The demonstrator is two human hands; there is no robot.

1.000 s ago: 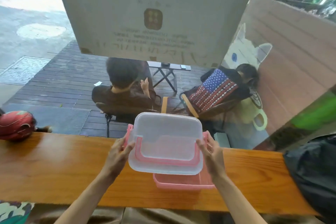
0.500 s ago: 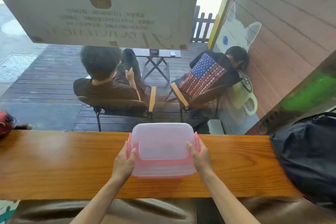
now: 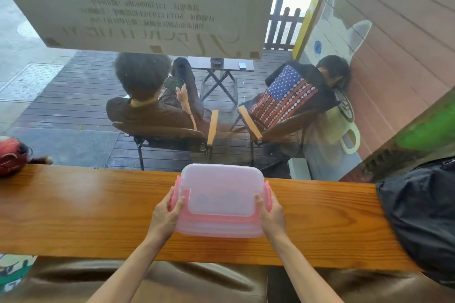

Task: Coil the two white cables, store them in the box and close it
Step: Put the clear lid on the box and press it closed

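Observation:
A pink plastic box (image 3: 219, 226) stands on the wooden counter (image 3: 73, 214), with its translucent lid (image 3: 221, 189) lying on top. My left hand (image 3: 166, 216) grips the box's left side, fingers on the pink side clip. On the right side, my right hand (image 3: 270, 214) holds it the same way, thumb on the lid's edge. Faint pale shapes show through the lid; the white cables cannot be made out clearly.
A black bag (image 3: 423, 219) lies on the counter's right end. A red helmet-like object (image 3: 12, 155) sits at the far left edge. A window stands right behind the counter, with two seated persons outside. A brown padded seat (image 3: 172, 278) is below the counter's near edge.
One second ago both hands held the lid raised above the open box. The lid has come down onto the box, and both hands now grip its sides.

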